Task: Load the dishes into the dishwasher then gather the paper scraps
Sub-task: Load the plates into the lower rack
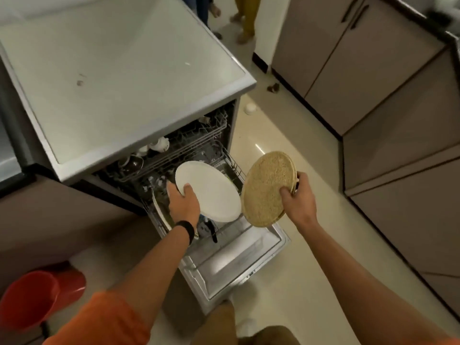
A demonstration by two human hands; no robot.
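Left hand [183, 204] has its thumb hooked over the rim of a round white ceramic plate [211, 192], gripping it tilted over the pulled-out lower wire rack [232, 163] of the grey steel dishwasher [149, 155]. Right hand [298, 197] is clamped on the edge of a round tan speckled plate [266, 188] - held just right of the rack, above the dropped-open door [239, 265], right beside the white one. The upper wire rack [199, 138] has a few white cups [159, 144] in it. A red plastic bucket [32, 297] sits on the floor, lower left.
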